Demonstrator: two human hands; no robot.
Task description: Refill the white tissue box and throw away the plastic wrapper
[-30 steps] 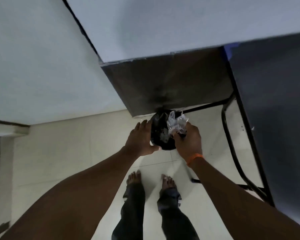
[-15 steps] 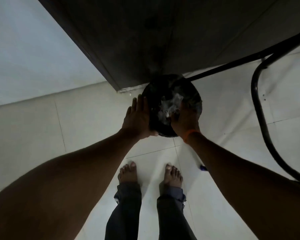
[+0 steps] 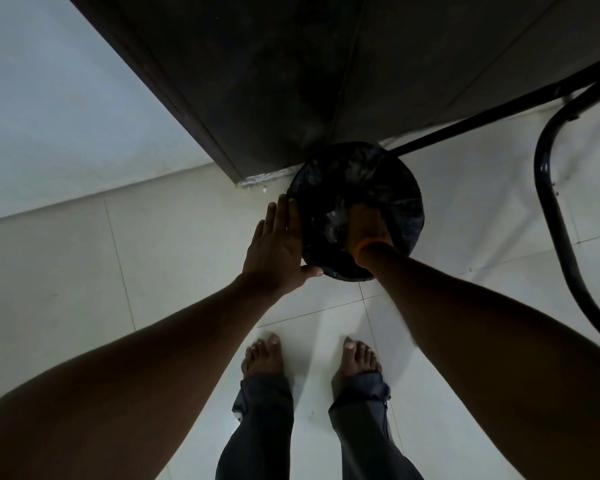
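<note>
A round black bin [image 3: 399,174] lined with a dark bag stands on the tiled floor at the foot of a dark cabinet. My right hand [image 3: 366,226], with an orange band at the wrist, reaches down inside the bin. The crumpled clear plastic wrapper [image 3: 336,220] shows just left of its fingers, which are sunk in the bag and closed on it. My left hand [image 3: 278,251] lies flat with fingers spread against the bin's left rim. The white tissue box is not in view.
A dark cabinet [image 3: 291,74] rises behind the bin. Black metal furniture tubing [image 3: 555,202] curves along the right side. A pale wall [image 3: 66,105] stands at the left. My bare feet [image 3: 309,358] stand on the cream floor tiles below the bin.
My right hand has gone from above the bin down into it, carrying the wrapper inside. The camera has dropped closer to the bin. My left hand stays on the rim.
</note>
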